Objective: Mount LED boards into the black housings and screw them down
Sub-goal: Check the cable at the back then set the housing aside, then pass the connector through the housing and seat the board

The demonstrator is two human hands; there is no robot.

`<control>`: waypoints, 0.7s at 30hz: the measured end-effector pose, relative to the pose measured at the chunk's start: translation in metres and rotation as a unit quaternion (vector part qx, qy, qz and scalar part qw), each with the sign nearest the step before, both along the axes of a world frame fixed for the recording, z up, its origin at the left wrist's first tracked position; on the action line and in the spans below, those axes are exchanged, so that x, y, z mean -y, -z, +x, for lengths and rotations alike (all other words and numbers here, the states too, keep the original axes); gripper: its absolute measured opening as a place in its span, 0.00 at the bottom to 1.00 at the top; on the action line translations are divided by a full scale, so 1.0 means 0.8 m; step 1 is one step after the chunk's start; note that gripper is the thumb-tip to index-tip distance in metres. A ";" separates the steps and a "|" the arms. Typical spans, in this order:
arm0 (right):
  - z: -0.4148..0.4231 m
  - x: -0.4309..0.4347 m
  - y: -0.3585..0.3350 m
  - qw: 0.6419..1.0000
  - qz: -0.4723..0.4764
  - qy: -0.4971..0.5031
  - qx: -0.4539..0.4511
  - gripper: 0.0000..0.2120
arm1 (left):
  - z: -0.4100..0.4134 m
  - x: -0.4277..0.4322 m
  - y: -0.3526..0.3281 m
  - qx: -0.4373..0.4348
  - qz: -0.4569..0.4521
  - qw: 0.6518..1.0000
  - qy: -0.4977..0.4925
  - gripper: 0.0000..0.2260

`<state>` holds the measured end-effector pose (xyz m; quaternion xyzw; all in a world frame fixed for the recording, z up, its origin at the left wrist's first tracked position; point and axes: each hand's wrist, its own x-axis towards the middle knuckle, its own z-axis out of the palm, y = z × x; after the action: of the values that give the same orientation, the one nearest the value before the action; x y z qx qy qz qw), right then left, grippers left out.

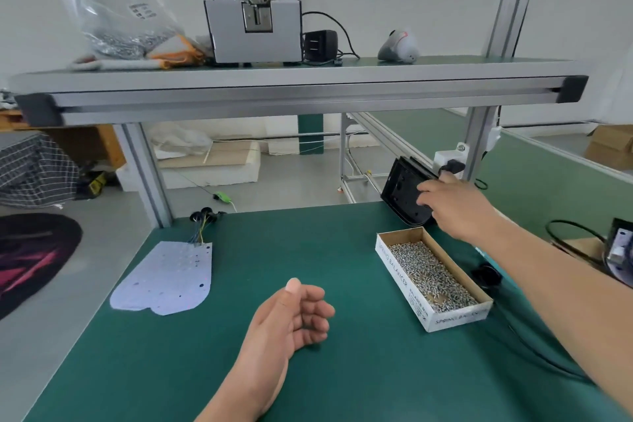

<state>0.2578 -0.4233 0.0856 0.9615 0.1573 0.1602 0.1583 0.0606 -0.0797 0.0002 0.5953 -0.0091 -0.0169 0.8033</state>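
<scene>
A white LED board (164, 279) with a bundle of coloured wires at its far end lies flat on the green table at the left. My right hand (452, 205) grips a black housing (402, 190) that stands tilted at the table's far right edge, fingers across its inner face. My left hand (291, 315) hovers over the middle of the table, palm turned inward, fingers loosely curled and holding nothing. A cardboard box of small silver screws (431, 279) sits just in front of the housing.
An aluminium-framed shelf (294, 92) spans overhead with a grey screw feeder (253, 10), a plastic bag and a power adapter. A black cable (534, 349) runs along the table's right side. Another device (620, 250) sits at the far right.
</scene>
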 end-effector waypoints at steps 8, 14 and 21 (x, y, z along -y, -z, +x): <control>0.009 -0.003 -0.007 0.990 -0.116 0.038 -0.067 0.16 | -0.003 -0.003 -0.004 -0.006 0.003 1.000 0.003 0.33; 0.011 0.002 0.004 0.997 -0.041 -0.008 -0.065 0.18 | -0.007 -0.003 -0.010 -0.004 0.005 1.000 0.004 0.33; 0.002 0.004 0.011 0.984 0.141 -0.110 -0.016 0.14 | -0.008 -0.003 -0.011 -0.001 -0.001 1.000 0.002 0.34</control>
<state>0.2592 -0.4269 0.0770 0.9533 0.2408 0.1823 -0.0001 0.0544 -0.0771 0.0093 0.5946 -0.0095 -0.0186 0.8038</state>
